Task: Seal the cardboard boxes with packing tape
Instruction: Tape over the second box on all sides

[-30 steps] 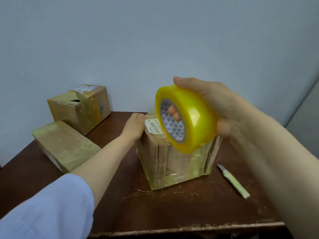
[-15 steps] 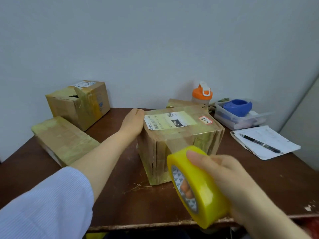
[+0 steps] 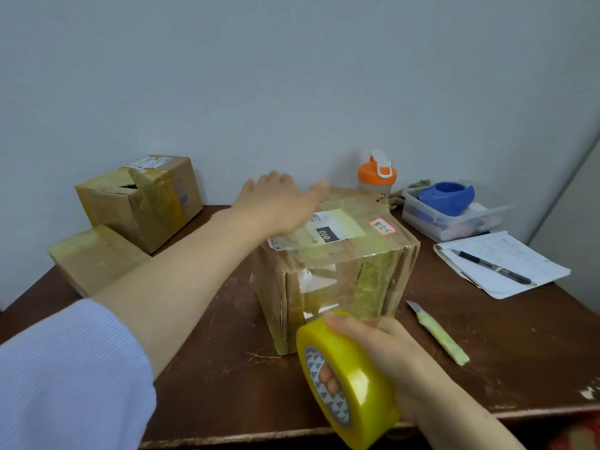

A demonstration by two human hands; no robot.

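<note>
A taped cardboard box [image 3: 350,274] with a shipping label on top stands in the middle of the brown table [image 3: 227,378]. My left hand [image 3: 276,203] lies flat over the box's top left, fingers spread and blurred. My right hand [image 3: 386,352] grips a yellow roll of packing tape [image 3: 350,384] near the table's front edge, fingers through its core. A clear strip of tape runs from the roll up the box's front face.
Two more cardboard boxes sit at the left: an upright box [image 3: 143,199] with a gap in its top and a flat box [image 3: 94,258]. A small knife [image 3: 438,332] lies right of the middle box. A notepad with a pen [image 3: 496,264], plastic tub [image 3: 454,212] and orange-lidded bottle [image 3: 376,173] stand at the right.
My right hand pulled the tape roll from above the box down its front to the table's front edge. My left hand moved from the box's left side onto its top.
</note>
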